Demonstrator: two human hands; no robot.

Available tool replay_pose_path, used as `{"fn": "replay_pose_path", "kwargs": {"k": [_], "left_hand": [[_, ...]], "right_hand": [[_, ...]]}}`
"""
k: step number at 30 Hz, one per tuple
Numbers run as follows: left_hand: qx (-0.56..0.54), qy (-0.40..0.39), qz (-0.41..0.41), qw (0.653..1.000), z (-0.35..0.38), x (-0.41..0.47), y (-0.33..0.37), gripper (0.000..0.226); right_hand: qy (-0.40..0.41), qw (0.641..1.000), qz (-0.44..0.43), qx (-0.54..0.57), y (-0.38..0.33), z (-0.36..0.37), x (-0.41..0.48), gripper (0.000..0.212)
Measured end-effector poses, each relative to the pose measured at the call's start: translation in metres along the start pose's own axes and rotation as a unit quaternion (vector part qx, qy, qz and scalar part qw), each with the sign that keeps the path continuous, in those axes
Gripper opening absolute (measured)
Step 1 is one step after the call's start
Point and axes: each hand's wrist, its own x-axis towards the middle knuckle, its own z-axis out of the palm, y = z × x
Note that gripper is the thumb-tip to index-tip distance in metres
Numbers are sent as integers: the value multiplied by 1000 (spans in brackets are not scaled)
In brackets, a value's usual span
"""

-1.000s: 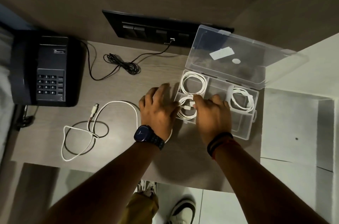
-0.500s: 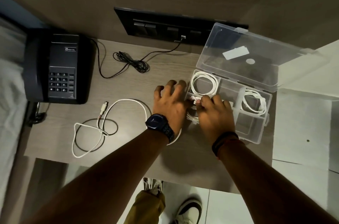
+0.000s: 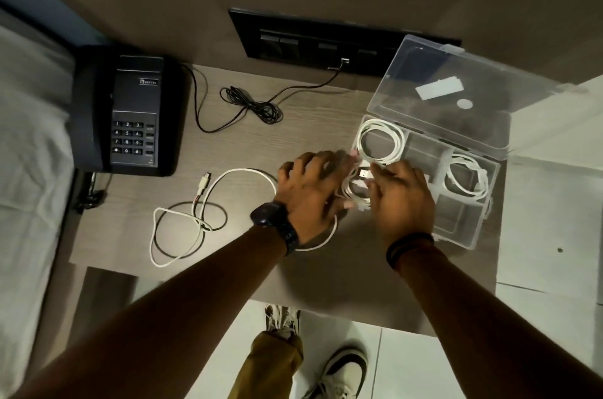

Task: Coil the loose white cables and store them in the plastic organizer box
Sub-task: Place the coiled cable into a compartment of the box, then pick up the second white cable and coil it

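I am tucking a coiled white cable [image 3: 357, 189] into the clear plastic organizer box [image 3: 456, 225] with my left hand [image 3: 313, 189] and right hand [image 3: 399, 196], fingers curled around it; next, the loose white cable [image 3: 228, 176] needs coiling.

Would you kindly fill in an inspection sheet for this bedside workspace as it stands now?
Surface: wooden table, partly shadowed.
Job's things: clear organizer box, lid open; coiled white cables in the far-left and right compartments.
Clutter: black telephone.
Grippers: left hand and right hand press a cable coil into the near-left compartment.
Cables: loose white cable on the table; black cord to the wall panel.
Surroundings: tiled floor, bed.
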Motion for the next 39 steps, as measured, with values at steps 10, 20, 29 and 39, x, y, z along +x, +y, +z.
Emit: {"fn": "replay_pose_path", "kwargs": {"k": [10, 20, 29, 39], "left_hand": [[52, -18, 23, 998, 8, -68, -17, 52], [88, -21, 54, 994, -2, -58, -5, 17], [69, -5, 66, 995, 2, -56, -9, 16], [71, 9, 86, 994, 2, -48, -12, 20]], "right_hand": [[-37, 999, -10, 17, -15, -4, -12, 17], [35, 971, 98, 214, -17, -11, -7, 23], [-104, 995, 0, 5, -16, 0, 7, 27], [-167, 985, -10, -33, -22, 19, 7, 36]]}}
